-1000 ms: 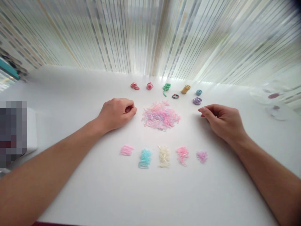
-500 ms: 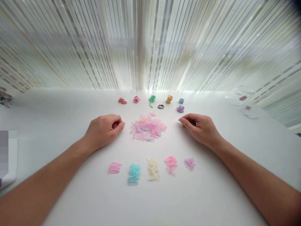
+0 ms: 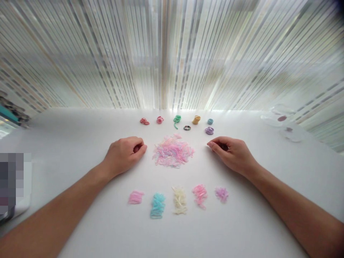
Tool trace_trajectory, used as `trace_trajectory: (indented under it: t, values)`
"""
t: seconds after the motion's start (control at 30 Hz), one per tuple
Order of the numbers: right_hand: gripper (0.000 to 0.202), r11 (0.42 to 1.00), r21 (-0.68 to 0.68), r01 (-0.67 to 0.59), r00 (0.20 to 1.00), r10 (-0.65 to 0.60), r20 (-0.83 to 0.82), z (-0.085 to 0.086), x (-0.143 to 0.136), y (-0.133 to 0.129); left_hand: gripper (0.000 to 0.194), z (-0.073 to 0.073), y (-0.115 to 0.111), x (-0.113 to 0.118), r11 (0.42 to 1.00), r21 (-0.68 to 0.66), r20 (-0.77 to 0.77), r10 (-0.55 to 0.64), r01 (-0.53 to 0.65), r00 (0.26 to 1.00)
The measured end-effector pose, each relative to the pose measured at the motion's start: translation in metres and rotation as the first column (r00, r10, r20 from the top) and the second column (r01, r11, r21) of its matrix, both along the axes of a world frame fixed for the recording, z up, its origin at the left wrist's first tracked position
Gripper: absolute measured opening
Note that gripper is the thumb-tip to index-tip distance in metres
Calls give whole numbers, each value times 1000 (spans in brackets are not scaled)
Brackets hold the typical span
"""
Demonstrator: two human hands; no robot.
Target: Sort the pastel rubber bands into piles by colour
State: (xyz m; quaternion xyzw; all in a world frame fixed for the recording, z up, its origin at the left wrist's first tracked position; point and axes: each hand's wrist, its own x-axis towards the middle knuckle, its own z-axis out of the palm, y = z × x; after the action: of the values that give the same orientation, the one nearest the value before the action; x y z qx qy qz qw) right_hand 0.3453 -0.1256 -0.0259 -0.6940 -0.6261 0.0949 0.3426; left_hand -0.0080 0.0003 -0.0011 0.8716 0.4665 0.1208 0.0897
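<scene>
A loose pile of small pastel elastic bands (image 3: 173, 152), mostly pink and lilac, lies between my hands on the white table (image 3: 177, 236). My left hand (image 3: 126, 154) rests left of the pile with its fingers curled in, nothing visible in them. To the right, my right hand (image 3: 232, 153) lies on its side, thumb and fingertips pressed together with no object showing. Nearer me is a row of small heaps: pink bands (image 3: 135, 197), turquoise bands (image 3: 157, 205), cream bands (image 3: 179, 200), brighter pink bands (image 3: 200, 196) and lilac bands (image 3: 221, 194).
Along the back sit coiled hair ties: red (image 3: 144, 121), pink (image 3: 159, 120), green (image 3: 177, 120), yellow (image 3: 196, 120), blue (image 3: 210, 121) and purple (image 3: 209, 130). A multicoloured ring (image 3: 187, 128) lies among them. Clear round containers (image 3: 275, 120) stand at right; a striped curtain (image 3: 163, 53) hangs behind.
The whole view has shifted, so everything sits slightly lower and further right. My hands and the bands keep their places on the table.
</scene>
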Motion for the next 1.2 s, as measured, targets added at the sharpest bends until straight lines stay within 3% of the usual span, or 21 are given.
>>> trace_trajectory:
  t: [0.97, 1.2]
  values:
    - [35, 1000, -6, -12, 1000, 12, -15, -2, -2, 2, 34, -3, 2, -2, 1000, 3, 19, -7, 7, 1000]
    - [37, 993, -110, -49, 996, 40, -86, 18, -15, 19, 35, -2, 1, -1, 1000, -20, 19, -3, 3, 1000]
